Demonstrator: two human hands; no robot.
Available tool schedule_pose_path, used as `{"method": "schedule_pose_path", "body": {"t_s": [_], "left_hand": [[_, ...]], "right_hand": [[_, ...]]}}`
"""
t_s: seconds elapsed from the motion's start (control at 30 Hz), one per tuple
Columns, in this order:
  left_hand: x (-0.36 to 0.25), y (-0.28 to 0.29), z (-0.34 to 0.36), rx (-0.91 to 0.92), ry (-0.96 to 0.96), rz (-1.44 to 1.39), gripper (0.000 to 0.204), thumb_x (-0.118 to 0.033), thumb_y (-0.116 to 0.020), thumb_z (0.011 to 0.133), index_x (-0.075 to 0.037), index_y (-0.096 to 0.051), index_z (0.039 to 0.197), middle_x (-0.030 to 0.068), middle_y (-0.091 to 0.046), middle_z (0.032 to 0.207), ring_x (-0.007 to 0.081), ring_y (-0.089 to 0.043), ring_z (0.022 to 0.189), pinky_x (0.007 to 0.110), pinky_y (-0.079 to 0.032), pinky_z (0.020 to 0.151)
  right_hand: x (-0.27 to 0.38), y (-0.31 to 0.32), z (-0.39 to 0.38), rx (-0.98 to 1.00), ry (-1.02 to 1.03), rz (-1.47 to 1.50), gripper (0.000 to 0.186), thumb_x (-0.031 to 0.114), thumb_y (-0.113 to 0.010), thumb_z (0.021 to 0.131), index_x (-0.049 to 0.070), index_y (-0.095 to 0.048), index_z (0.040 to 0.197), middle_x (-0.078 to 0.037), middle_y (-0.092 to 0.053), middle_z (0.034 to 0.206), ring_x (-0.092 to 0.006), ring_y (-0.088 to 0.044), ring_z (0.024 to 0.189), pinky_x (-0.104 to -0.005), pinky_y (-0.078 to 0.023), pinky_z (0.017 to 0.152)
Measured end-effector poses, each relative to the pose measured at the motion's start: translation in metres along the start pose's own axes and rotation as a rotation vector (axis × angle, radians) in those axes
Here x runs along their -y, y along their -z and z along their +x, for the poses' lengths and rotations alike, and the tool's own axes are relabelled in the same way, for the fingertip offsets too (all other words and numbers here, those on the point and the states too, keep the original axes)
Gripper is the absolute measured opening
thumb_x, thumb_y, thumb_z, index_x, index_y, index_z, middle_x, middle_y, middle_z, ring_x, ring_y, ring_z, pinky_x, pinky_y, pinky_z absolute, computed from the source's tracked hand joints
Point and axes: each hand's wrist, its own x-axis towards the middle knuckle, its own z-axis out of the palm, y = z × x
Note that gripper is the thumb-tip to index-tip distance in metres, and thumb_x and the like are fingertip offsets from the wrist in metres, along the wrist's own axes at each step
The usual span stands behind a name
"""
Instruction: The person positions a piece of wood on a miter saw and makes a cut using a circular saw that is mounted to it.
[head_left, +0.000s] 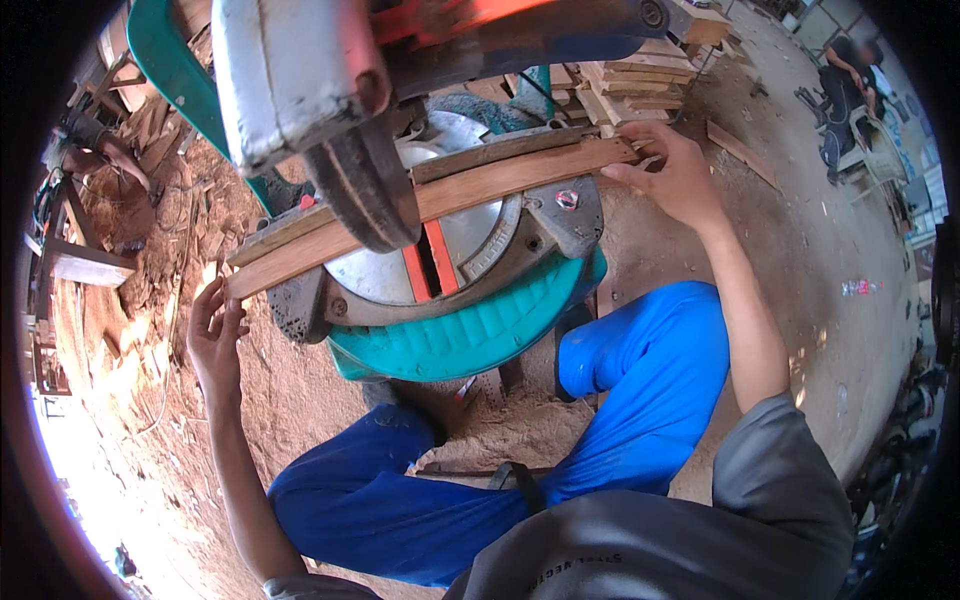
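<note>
A: Where is the wooden strip [480, 188] placed?

B: It is laid across the round metal plate [365, 275] of the saw [290, 80], from between 8 and 9 o'clock to 2 o'clock, with 12 o'clock taken as straight away from the person. A darker backing board [500, 150] is set along its far side.

A: How are the hands set?

B: The 2 o'clock end is pinched between the thumb and fingers of the right hand [670, 178], with little gap left. The opposite end is met by the half-curled fingers of the left hand [213, 345]; whether it is firmly gripped cannot be told.

A: Which step is in hand?

B: Alignment of the strip appears to be in hand, as both ends are attended. The strip is crossed in view by the saw's dark disc [365, 190]; the gap between them cannot be judged.

A: What is called for next?

B: Presumably, the strip is to be kept snug against the board, lined up with the orange-edged slot [441, 258] at 6 o'clock, with all fingers kept clear of the disc.
</note>
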Motion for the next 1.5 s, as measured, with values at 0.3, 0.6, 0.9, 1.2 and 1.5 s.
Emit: {"method": "schedule_pose_path", "body": {"t_s": [0.3, 0.6, 0.9, 1.2, 1.5], "left_hand": [[-0.017, -0.011, -0.006, 0.064, -0.022, -0.023, 0.052, -0.031, -0.064, 0.105, -0.013, -0.053, 0.153, 0.0092, -0.061, 0.144, 0.0139, -0.065, 0.103, 0.028, -0.056, 0.08], [-0.013, -0.011, -0.006, 0.11, -0.001, -0.08, 0.045, -0.027, -0.058, 0.109, -0.015, -0.055, 0.152, 0.0042, -0.063, 0.145, 0.0133, -0.065, 0.103, 0.029, -0.057, 0.082], [-0.02, -0.012, -0.006, 0.032, -0.096, -0.051, 0.05, -0.013, -0.066, 0.101, -0.008, -0.054, 0.15, 0.0081, -0.06, 0.144, 0.0138, -0.065, 0.1, 0.027, -0.058, 0.08], [-0.019, -0.02, -0.004, -0.147, -0.104, 0.013, 0.049, 0.0, -0.073, 0.094, -0.005, -0.059, 0.141, 0.0084, -0.064, 0.135, 0.0147, -0.066, 0.1, 0.028, -0.06, 0.08], [-0.016, -0.027, 0.007, -0.194, -0.113, -0.007, 0.049, -0.001, -0.076, 0.092, -0.005, -0.061, 0.139, 0.0085, -0.066, 0.131, 0.0171, -0.067, 0.106, 0.03, -0.058, 0.086]], "right_hand": [[-0.004, -0.002, 0.0, -0.031, 0.068, -0.029, 0.055, 0.029, -0.09, 0.079, 0.001, -0.07, 0.121, -0.015, -0.076, 0.111, -0.0258, -0.072, 0.096, -0.0378, -0.056, 0.086], [0.007, -0.006, -0.001, 0.058, 0.157, -0.006, 0.042, 0.019, -0.08, 0.088, 0.01, -0.069, 0.128, -0.011, -0.068, 0.127, -0.0256, -0.067, 0.114, -0.0357, -0.053, 0.091], [0.015, -0.006, 0.0, 0.073, 0.13, 0.053, 0.043, 0.012, -0.081, 0.085, 0.011, -0.068, 0.126, -0.01, -0.067, 0.123, -0.0234, -0.066, 0.108, -0.035, -0.053, 0.084], [-0.008, -0.008, 0.005, -0.051, 0.229, 0.027, 0.04, 0.012, -0.084, 0.082, 0.011, -0.071, 0.12, -0.008, -0.07, 0.116, -0.0197, -0.066, 0.111, -0.0315, -0.054, 0.088], [-0.018, -0.014, 0.012, -0.059, 0.157, 0.146, 0.04, 0.024, -0.087, 0.084, 0.006, -0.072, 0.117, -0.007, -0.074, 0.11, -0.0175, -0.071, 0.099, -0.0315, -0.056, 0.082]]}}
